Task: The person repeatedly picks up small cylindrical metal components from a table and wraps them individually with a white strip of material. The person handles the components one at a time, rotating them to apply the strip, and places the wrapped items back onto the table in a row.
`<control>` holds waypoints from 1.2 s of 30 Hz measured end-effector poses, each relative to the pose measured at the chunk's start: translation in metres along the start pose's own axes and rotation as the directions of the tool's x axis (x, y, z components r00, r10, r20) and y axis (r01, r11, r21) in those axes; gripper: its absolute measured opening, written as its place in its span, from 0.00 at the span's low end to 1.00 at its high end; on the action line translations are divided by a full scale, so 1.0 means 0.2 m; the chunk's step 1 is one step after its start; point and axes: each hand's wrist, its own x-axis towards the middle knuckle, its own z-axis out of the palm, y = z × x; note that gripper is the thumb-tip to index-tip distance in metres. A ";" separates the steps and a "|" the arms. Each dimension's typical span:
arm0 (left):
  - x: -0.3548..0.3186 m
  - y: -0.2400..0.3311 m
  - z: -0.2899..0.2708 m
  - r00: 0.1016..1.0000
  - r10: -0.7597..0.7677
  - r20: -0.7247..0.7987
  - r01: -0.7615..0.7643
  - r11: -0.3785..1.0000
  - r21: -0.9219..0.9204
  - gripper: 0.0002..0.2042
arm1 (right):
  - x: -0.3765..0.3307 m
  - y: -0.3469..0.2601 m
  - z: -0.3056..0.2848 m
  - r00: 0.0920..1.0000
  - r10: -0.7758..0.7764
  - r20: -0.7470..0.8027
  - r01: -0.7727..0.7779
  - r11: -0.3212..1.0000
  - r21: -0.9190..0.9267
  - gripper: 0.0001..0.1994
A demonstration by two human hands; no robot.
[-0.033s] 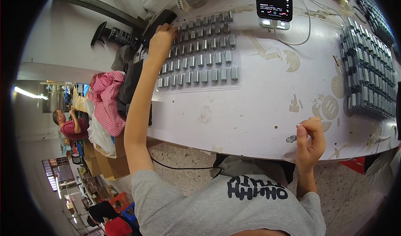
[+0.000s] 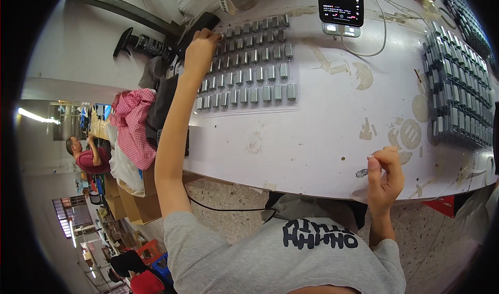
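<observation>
Several rows of small silver motors (image 2: 249,75) stand in a clear plastic tray (image 2: 249,110) on the white table. My left hand (image 2: 201,47) reaches to the tray's far left corner. Its fingers are closed at the end of the farthest row, around what looks like one of the motors; they partly hide it. My right hand (image 2: 387,174) hovers over the table's near edge, right of the tray, with thumb and forefinger pinched. A tiny whitish piece (image 2: 370,158) shows at those fingertips, too small to name.
Stacked clear trays of similar motors (image 2: 460,86) stand at the right. A phone (image 2: 340,5) with a white cable (image 2: 383,34) is at the back. A black spray bottle (image 2: 148,45) and a pink checked cloth (image 2: 134,122) lie on the left. Another person (image 2: 91,156) sits farther off.
My right hand's pinched fingertips have shifted very slightly to the left. The left hand and the tray look unchanged.
</observation>
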 end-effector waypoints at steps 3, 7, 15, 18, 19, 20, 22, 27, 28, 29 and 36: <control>0.04 -0.03 0.00 0.992 -0.050 -0.112 0.046 0.998 -0.038 0.07 | 0.00 -0.01 0.00 0.999 0.004 0.041 -0.005 1.000 0.013 0.03; 0.05 -0.01 0.07 0.995 -0.002 -0.095 -0.010 0.991 -0.131 0.08 | -0.01 -0.01 -0.01 0.998 0.051 0.036 -0.052 0.998 0.040 0.03; 0.08 0.01 0.08 0.994 0.000 -0.110 -0.020 0.983 -0.181 0.07 | -0.01 -0.01 -0.02 0.993 0.118 0.025 -0.119 0.989 0.086 0.02; 0.08 0.06 0.06 0.996 -0.089 0.005 0.086 0.940 -0.329 0.10 | 0.00 -0.02 -0.02 0.990 0.138 0.002 -0.138 0.986 0.092 0.02; 0.10 0.08 0.07 0.994 -0.110 -0.010 0.096 0.909 -0.405 0.10 | 0.00 -0.02 -0.03 0.989 0.146 0.002 -0.146 0.986 0.083 0.02; 0.09 0.09 0.08 0.991 -0.136 -0.017 0.112 0.876 -0.468 0.10 | 0.00 -0.01 -0.03 0.988 0.154 0.010 -0.154 0.984 0.084 0.02; 0.08 0.09 0.08 0.989 -0.148 -0.027 0.117 0.869 -0.482 0.10 | -0.01 -0.01 -0.03 0.986 0.169 0.011 -0.170 0.981 0.095 0.02; 0.09 0.11 0.00 0.990 -0.139 0.025 0.139 0.929 -0.344 0.09 | -0.03 0.00 -0.03 0.973 0.230 -0.026 -0.222 0.958 0.183 0.03; 0.09 0.13 -0.05 0.987 -0.156 -0.043 0.137 0.945 -0.297 0.09 | -0.03 0.00 -0.03 0.964 0.261 -0.041 -0.244 0.938 0.245 0.04; 0.09 0.20 -0.12 0.980 -0.168 -0.109 0.136 0.957 -0.257 0.10 | -0.03 0.01 -0.02 0.953 0.296 -0.057 -0.266 0.916 0.300 0.05; -0.12 0.71 -0.56 0.972 -0.131 0.195 0.222 0.235 -0.946 0.08 | -0.02 -0.02 -0.05 0.954 0.258 0.153 -0.290 0.922 0.255 0.07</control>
